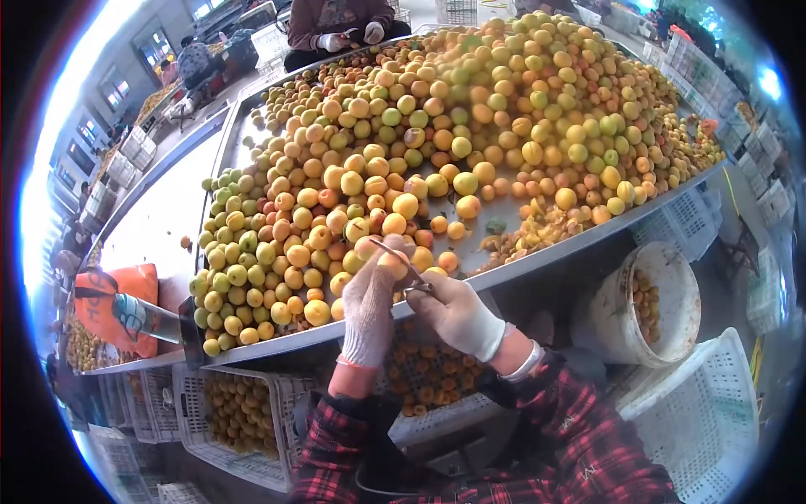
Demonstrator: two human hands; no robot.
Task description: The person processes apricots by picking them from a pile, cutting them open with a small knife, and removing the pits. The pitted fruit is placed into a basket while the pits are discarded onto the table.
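Note:
My left hand (369,307), in a white knit glove, is closed around an apricot (390,265) at the near edge of a metal table (537,263). My right hand (460,317), gloved in white, grips a thin metal cutting tool (406,264), its slim blade lying across that apricot. Whether it is a knife or one side of scissors I cannot tell. A big heap of yellow, green and orange apricots (353,181) covers the table just beyond my hands. To the right of them lie cut apricot pieces (537,228).
Below the table edge, a crate (442,420) holds apricot halves and another crate (285,403) holds brownish fruit. At right stand a white bucket (600,315) and a white crate (705,428). A bottle (147,317) and orange bag (138,281) lie left. Across sits a person (336,21).

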